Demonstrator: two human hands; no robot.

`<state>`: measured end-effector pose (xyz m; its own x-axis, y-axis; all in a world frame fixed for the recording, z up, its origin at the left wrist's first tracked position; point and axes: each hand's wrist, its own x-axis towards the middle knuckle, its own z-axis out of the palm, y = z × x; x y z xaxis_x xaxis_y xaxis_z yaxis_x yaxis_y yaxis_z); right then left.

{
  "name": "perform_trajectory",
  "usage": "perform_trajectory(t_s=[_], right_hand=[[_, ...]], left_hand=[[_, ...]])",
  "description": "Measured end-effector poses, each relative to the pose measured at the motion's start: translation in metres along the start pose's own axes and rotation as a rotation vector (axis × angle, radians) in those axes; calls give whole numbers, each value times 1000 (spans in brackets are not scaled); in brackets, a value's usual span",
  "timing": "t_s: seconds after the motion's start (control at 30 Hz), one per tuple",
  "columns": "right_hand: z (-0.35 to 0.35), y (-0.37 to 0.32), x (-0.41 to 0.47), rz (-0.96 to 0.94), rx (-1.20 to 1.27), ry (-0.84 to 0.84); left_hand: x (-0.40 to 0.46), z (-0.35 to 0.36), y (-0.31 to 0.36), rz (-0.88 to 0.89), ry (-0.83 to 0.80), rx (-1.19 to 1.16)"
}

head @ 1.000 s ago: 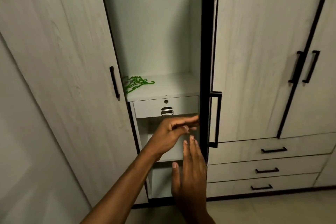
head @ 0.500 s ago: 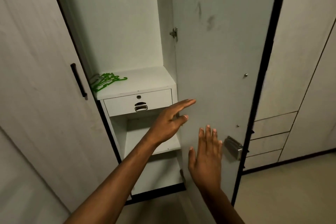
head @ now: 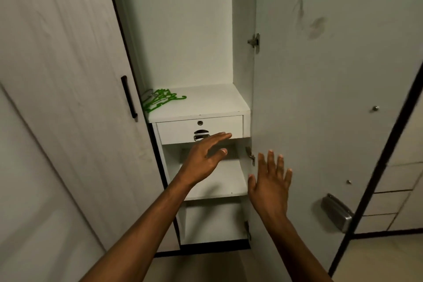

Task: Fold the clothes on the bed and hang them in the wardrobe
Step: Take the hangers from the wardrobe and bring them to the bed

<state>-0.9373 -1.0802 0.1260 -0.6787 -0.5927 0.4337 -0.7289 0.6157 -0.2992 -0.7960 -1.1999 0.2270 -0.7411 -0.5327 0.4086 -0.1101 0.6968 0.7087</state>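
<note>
A: Where are the hands?

B: Both are raised in front of the open wardrobe (head: 187, 30). The left hand (head: 203, 160) reaches toward the middle, fingers straight and its grip released, holding nothing; its fingertips lie in front of the small drawer (head: 199, 129), though I cannot tell if they touch it. The right hand (head: 270, 181) is spread flat, its grip also released, just beside the hinge edge of the open door (head: 320, 98); contact with the door is unclear.

A: And the things for the task?

B: A bunch of green hangers (head: 161, 99) lies on the shelf (head: 212, 103) above the drawer, at its left rear corner. No clothes or bed show in this view.

A: What else?

B: Below the drawer are two open compartments. The left door (head: 64, 75) is closed, with a black handle (head: 129, 97). A metal latch (head: 335, 212) sits low on the open door's inner face.
</note>
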Motion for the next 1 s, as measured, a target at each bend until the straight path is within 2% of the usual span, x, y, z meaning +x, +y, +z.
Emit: perform_trajectory(t_s=[0.07, 0.13, 0.23, 0.43, 0.53, 0.6, 0.73, 0.83, 0.9, 1.0], right_hand=[[6, -5, 15, 76, 15, -60], [10, -8, 28, 168, 26, -49], [25, -30, 52, 208, 68, -81], [59, -107, 102, 15, 316, -96], [72, -168, 127, -112, 587, -213], [76, -215, 145, -180, 665, -309], [89, -291, 185, -276, 734, -424], [94, -326, 210, -270, 787, -508], [99, -339, 224, -255, 804, -527], [105, -348, 235, -251, 828, -526]], left_hand=[[3, -13, -19, -20, 32, -4], [8, -25, -37, -22, 82, -9], [22, -46, -67, -30, 192, -28], [67, -99, -137, -153, 501, -13], [86, -134, -164, -215, 633, 12], [100, -161, -181, -266, 699, -3], [133, -205, -211, -430, 727, -61], [157, -228, -225, -534, 716, -148], [167, -238, -229, -569, 741, -192], [165, -242, -230, -542, 670, -246]])
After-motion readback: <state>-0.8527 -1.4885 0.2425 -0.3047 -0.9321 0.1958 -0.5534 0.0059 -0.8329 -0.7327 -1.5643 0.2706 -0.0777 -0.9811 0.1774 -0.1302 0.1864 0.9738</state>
